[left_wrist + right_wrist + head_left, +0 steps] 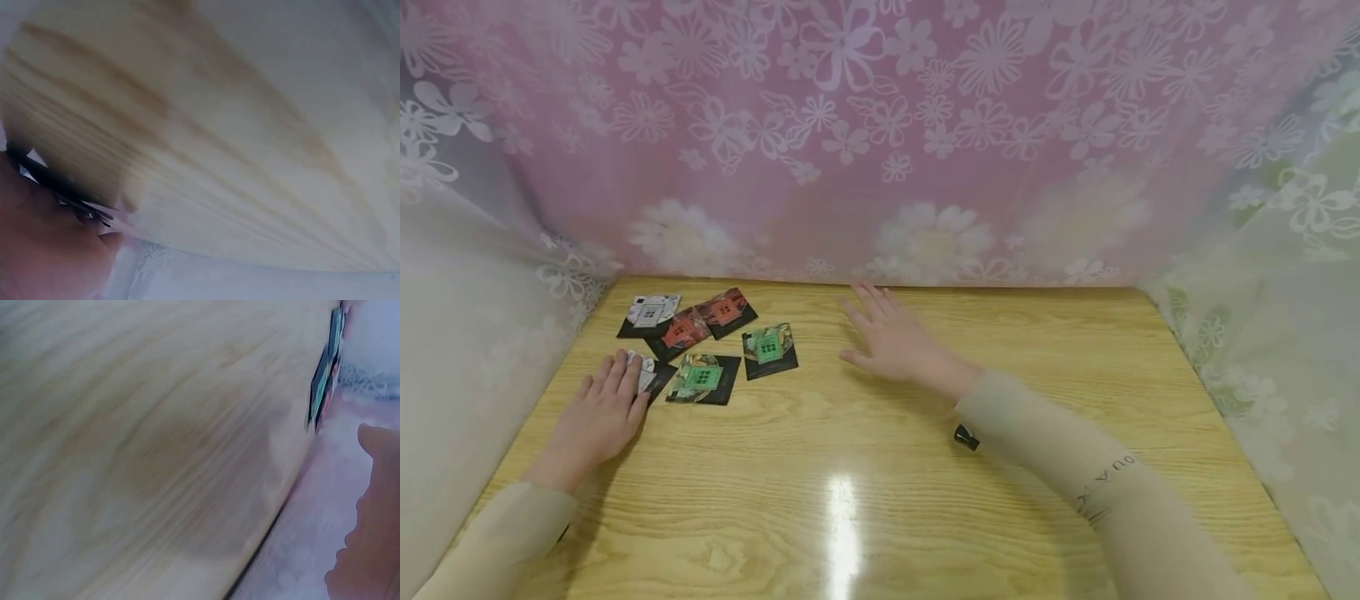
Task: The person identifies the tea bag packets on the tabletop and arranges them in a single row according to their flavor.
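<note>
My left hand (601, 417) lies with its fingers extended over a white and black packet (660, 379), covering part of it. Beside that packet is a green and black packet (703, 379), and a second green packet (770, 348) lies to its right. Farther back are two red and black packets (683, 332), touching or overlapping, and another white and black packet (650, 315). My right hand (895, 337) holds nothing; its fingers are spread, and in the right wrist view the hand (369, 531) appears above the tabletop, right of the packets.
A wood-grain table (760, 500) carries all the packets on its left side. Floral cloth (880, 167) hangs along the back edge and both sides. A small black object (966, 437), partly hidden, shows beside the right sleeve (1075, 450).
</note>
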### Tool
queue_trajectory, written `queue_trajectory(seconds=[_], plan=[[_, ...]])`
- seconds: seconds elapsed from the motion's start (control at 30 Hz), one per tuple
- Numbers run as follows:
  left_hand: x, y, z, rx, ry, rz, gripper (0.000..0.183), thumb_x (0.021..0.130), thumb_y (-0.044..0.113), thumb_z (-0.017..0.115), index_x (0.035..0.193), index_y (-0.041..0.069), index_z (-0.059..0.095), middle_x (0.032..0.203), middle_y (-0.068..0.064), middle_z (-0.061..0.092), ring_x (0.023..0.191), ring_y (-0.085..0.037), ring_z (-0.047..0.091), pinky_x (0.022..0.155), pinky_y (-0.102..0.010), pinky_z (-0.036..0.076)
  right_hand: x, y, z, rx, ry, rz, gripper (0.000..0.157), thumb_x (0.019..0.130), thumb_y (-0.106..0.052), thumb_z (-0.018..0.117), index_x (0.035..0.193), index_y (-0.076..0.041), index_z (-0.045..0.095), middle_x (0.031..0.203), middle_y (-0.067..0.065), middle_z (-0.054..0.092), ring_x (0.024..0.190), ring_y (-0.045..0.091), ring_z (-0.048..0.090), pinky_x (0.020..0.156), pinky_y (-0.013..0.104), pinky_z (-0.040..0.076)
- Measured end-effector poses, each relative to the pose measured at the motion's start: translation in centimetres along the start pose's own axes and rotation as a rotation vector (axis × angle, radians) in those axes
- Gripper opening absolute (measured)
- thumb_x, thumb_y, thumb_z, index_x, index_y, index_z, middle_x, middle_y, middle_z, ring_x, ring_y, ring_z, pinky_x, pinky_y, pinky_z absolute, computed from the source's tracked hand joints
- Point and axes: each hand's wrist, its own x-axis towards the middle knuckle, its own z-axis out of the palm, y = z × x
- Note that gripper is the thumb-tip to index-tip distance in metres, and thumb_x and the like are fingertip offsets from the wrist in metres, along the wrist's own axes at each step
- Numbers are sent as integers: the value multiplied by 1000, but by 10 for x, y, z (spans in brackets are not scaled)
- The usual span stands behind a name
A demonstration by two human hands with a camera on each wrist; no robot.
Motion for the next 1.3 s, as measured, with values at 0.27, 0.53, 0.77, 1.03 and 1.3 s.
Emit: queue_trajectory(seconds=[0.27, 0.53, 0.77, 1.03, 1.3], plan=[[-3, 3, 3, -14, 23, 15, 68, 116, 28, 28, 164, -15, 6, 169, -43, 7, 158, -61, 10, 123, -78, 20, 32, -35, 12, -40, -46, -51, 89, 109, -61, 46, 173, -20, 1, 180, 15, -8, 169, 34, 0, 138, 48, 7], [-4, 4, 4, -23, 22, 8, 68, 116, 28, 28, 165, -14, 4, 169, -42, 7, 159, -59, 10, 124, -77, 20, 57, -61, 24, -53, -68, -79, 86, 109, -62, 42, 173, -19, 4, 180, 15, -2, 169, 32, 3, 139, 48, 9], [-3, 6, 6, -17, 17, 5, 68, 116, 28, 28, 164, -15, 6, 169, -43, 7, 158, -60, 11, 124, -77, 20, 69, -76, 36, -101, -94, -81, 79, 112, -57, 38, 173, -18, 7, 181, 14, 1, 168, 32, 6, 138, 48, 10], [-1, 4, 7, -12, 42, 9, 68, 116, 27, 30, 164, -15, 8, 169, -43, 9, 158, -59, 12, 124, -76, 21, 75, -81, 42, -179, -176, -113, 70, 116, -48, 32, 173, -18, 6, 181, 8, 2, 169, 25, 4, 139, 40, 10], [-2, 2, 8, -21, 47, 5, 68, 115, 26, 31, 164, -16, 7, 168, -43, 9, 158, -60, 12, 124, -77, 21, 72, -79, 41, -171, -236, -114, 68, 117, -43, 30, 173, -15, 3, 181, 5, 0, 169, 21, 0, 139, 36, 8]])
